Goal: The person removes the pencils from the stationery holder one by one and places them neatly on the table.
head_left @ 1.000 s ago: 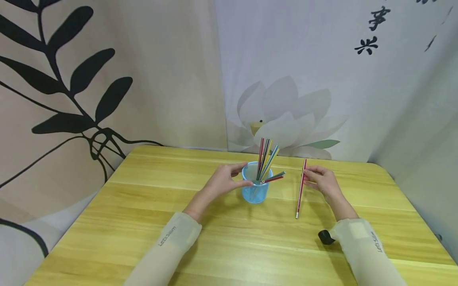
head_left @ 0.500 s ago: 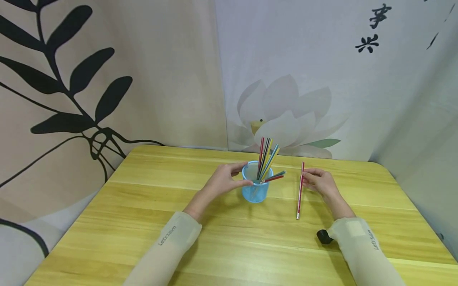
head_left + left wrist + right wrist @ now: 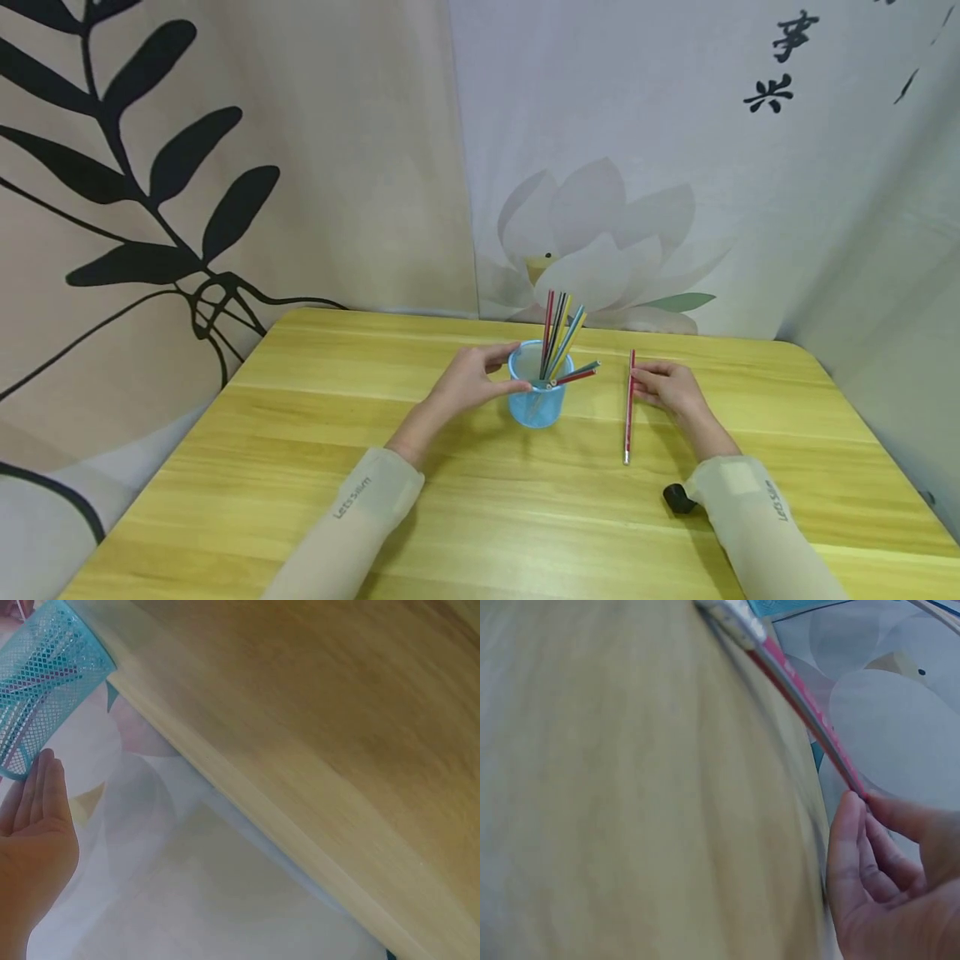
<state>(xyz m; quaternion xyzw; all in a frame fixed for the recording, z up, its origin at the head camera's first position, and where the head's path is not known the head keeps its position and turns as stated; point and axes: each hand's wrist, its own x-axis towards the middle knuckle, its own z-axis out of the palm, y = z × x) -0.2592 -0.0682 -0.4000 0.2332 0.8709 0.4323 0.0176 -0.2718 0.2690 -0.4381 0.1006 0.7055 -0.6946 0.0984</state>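
Observation:
In the head view my left hand holds a blue mesh pencil cup by its rim, thumb at the near side and fingers at the far side. Several pencils lean in the cup, two of them tipped low over its right rim. To the right, my right hand pinches a red pencil between thumb and fingertips near its far end. The pencil's silver eraser end points toward me, just over the wood. The right wrist view shows the same pencil running away from the pinching fingertips.
The light wooden table ends at a printed cloth backdrop with leaf and lotus patterns. A small black object sits at the right sleeve's cuff.
My right hand has come slightly toward me, and the red pencil's far end has swung nearer and a little left. The left hand and cup have stayed in place.

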